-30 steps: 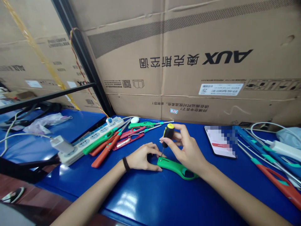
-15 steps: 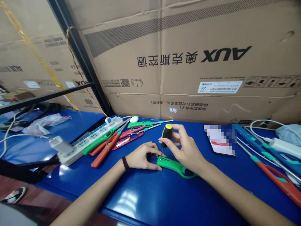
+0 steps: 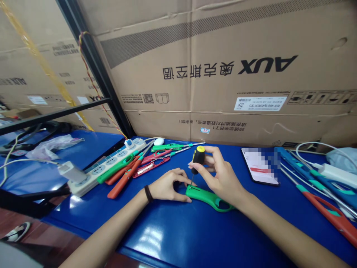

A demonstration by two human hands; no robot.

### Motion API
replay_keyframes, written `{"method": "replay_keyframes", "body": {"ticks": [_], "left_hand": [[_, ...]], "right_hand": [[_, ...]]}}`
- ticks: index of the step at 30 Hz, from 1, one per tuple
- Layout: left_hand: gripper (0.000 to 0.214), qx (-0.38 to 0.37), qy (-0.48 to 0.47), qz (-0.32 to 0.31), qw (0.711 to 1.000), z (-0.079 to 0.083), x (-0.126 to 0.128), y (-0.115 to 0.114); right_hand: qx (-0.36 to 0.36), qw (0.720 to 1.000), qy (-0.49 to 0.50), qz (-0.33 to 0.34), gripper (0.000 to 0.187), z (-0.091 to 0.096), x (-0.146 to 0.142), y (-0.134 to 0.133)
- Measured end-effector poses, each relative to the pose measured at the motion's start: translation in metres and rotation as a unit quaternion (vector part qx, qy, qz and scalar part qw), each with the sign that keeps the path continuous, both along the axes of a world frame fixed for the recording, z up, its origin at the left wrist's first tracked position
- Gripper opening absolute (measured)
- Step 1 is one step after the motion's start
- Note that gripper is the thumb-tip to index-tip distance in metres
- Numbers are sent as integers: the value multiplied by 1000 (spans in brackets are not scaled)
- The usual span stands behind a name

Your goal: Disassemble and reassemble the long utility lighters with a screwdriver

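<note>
In the head view, my right hand is closed around the grip of a small black and yellow screwdriver. The screwdriver stands nearly upright, its thin shaft meeting the left end of a green lighter handle. That handle lies flat on the blue table, a finger loop at its right end partly under my right hand. My left hand, with a dark band at the wrist, curves around the handle's left end, thumb on the near side and fingers on the far side by the screwdriver tip.
A white power strip lies to the left with red and green lighters against it. More lighters lie behind my hands. On the right are a phone, blue and red lighters and a white cable. Cardboard boxes stand behind.
</note>
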State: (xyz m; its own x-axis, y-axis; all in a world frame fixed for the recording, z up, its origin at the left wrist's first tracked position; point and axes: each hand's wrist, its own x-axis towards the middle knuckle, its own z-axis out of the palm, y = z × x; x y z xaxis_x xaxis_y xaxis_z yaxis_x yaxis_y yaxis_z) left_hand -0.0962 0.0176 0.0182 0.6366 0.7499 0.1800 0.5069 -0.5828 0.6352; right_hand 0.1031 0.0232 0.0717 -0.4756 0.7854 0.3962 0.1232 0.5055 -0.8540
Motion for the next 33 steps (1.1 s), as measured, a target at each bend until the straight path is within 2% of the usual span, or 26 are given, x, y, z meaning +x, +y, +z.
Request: {"method": "replay_keyframes", "body": {"ticks": [6,10,17,33], "left_hand": [[50,-18,-38,11,999,2,0,-1],[41,-24,-75,11,997,6,-1,-2],[44,-27,-44,0,999,5,-2,-2],[43,-28,-37,-5,999,5,-1,-2]], "right_hand": [[-9,1000,26,-6,31,4,1,-1],[-15,999,45,-14,32,2,0,0],[-32,998,60,-20,32,-7,-3,2],[-87,993,72,-24,35,-13,-3,12]]}}
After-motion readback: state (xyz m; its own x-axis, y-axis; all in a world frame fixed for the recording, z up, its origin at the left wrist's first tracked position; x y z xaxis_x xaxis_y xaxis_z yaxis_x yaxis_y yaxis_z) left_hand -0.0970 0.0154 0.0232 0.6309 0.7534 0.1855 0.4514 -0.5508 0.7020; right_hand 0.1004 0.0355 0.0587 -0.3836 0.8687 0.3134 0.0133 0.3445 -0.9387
